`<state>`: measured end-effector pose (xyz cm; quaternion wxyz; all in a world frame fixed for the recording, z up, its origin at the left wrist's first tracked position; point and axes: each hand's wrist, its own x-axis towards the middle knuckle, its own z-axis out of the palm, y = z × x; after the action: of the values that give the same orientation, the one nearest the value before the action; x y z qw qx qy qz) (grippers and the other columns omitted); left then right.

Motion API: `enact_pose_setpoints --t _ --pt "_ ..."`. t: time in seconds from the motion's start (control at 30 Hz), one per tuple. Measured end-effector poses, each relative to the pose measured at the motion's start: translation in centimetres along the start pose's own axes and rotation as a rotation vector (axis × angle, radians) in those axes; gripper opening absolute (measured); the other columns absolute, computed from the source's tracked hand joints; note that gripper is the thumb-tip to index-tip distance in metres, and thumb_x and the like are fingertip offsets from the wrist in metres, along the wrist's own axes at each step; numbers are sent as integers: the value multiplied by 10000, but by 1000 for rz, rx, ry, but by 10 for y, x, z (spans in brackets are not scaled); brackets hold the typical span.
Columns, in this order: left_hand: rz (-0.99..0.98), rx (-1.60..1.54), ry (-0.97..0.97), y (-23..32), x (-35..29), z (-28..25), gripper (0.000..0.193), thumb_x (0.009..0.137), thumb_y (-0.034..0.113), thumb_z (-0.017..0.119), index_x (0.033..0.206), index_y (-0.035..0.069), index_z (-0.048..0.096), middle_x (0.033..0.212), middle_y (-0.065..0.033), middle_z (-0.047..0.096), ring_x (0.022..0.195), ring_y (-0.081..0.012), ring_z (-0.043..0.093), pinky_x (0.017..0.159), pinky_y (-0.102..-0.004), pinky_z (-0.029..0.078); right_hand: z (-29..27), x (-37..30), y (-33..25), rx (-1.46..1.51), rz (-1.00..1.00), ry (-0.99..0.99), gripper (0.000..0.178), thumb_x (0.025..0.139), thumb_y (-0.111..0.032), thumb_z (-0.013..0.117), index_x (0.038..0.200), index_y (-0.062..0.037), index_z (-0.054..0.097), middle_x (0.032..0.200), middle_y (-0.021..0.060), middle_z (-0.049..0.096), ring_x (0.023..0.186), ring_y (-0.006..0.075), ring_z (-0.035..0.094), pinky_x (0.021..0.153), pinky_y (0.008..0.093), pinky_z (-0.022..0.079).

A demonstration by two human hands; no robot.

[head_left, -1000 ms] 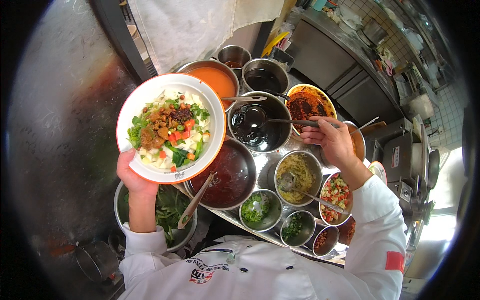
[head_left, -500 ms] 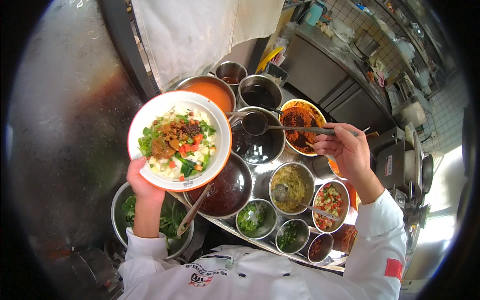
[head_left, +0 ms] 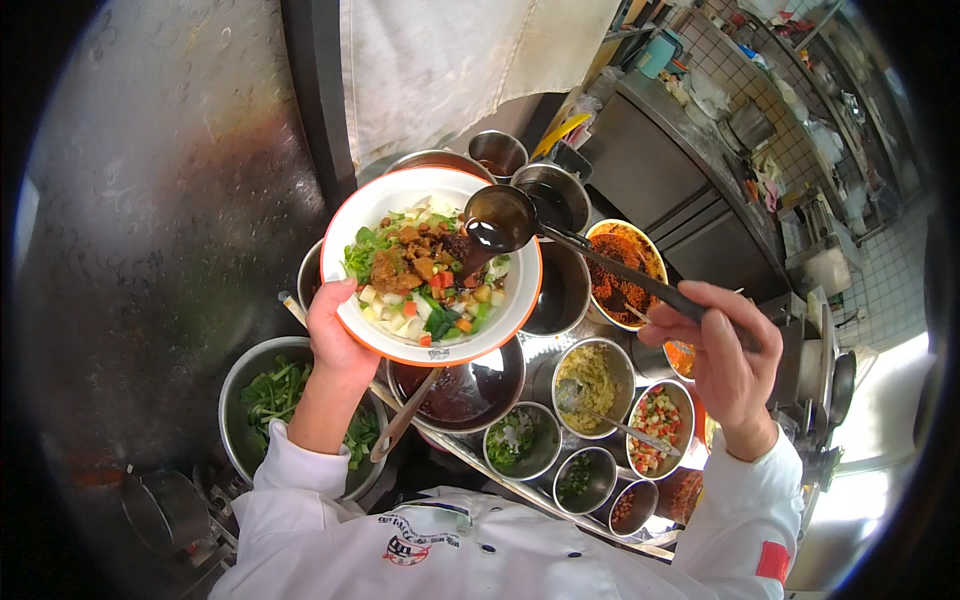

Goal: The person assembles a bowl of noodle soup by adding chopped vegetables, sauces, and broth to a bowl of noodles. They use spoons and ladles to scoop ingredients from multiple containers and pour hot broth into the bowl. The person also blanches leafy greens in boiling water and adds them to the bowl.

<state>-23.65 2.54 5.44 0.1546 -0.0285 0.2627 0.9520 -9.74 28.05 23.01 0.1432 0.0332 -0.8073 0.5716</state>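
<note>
I'm gripping bowl [head_left: 519,290] in left hand [head_left: 338,340], ladle [head_left: 500,220] in right hand [head_left: 738,368]; slow, low tipping should limit splashing.

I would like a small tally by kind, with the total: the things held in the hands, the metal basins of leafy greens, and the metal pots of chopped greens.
Bowl in the left hand: 1
Ladle in the right hand: 1
Basin of leafy greens: 1
Pots of chopped greens: 2
Total: 5
</note>
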Motion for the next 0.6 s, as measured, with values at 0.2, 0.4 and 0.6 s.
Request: enact_pose_setpoints --t 0.2,0.4,0.6 --pt "-27 -61 20 2 3 -3 609 762 247 460 1310 -6 389 1284 -190 481 1163 -322 487 1014 -428 365 10 -9 12 -692 -601 -419 358 750 105 455 1094 88 552 878 226 655 779 311 679 669 349 559" --pt "27 -49 42 24 2 -29 586 746 229 474 1269 -30 424 1230 -191 521 1121 -306 521 997 -410 387 -7 -14 23 147 30 284 273 924 -77 381 1049 92 555 840 205 650 723 273 668 693 328 554" --pt "106 55 -81 61 -12 -53 554 803 258 437 1261 -52 424 1251 -210 506 1136 -313 515 1001 -411 384 -19 4 103 124 473 250 275 942 -157 469 1060 76 558 862 200 646 741 263 665 694 337 560"
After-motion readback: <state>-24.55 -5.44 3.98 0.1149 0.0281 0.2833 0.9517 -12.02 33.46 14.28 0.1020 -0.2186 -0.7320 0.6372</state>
